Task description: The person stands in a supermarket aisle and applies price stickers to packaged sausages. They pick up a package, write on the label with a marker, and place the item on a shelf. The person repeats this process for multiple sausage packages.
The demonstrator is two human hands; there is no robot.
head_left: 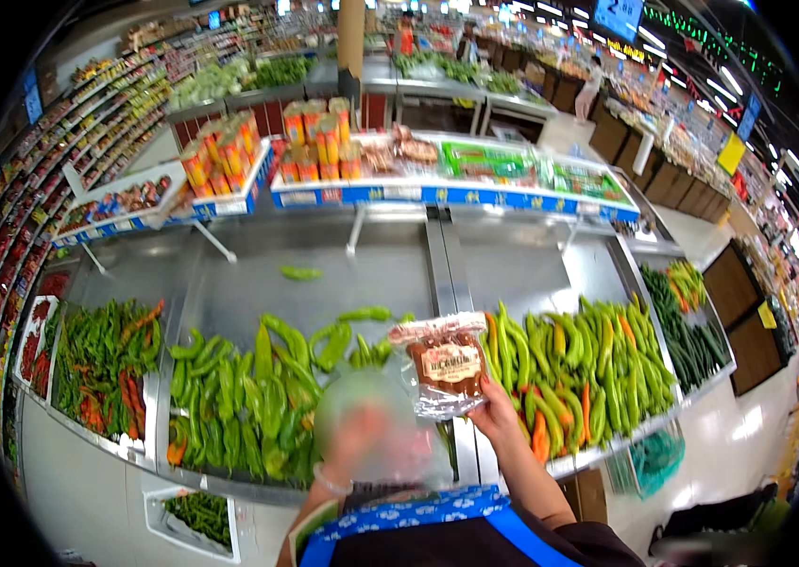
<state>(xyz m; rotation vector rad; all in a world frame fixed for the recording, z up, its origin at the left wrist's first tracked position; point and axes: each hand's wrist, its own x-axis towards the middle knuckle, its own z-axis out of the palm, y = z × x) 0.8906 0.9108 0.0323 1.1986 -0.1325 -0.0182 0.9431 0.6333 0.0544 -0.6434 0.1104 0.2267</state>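
My right hand (498, 414) grips a clear plastic packet (449, 367) by its lower right side. The packet has a pale label, a reddish-white top band and dark brown contents, and is held upright above the pepper display. Lower and to the left is my left hand (350, 446), with a light band at its wrist. A blur covers its fingers, so their grip is hidden. Next to it shows a clear, pinkish plastic-wrapped thing (409, 458), too smeared to make out. Behind both hands lie long green peppers (272, 416).
Green and orange peppers (574, 378) fill the bin to the right, mixed red and green ones (107, 359) the left. A raised shelf (456, 196) carries orange-labelled cans (326, 137) and packets. A white crate (163, 520) of green peppers stands low at left; a teal mesh bag (656, 461) hangs at right.
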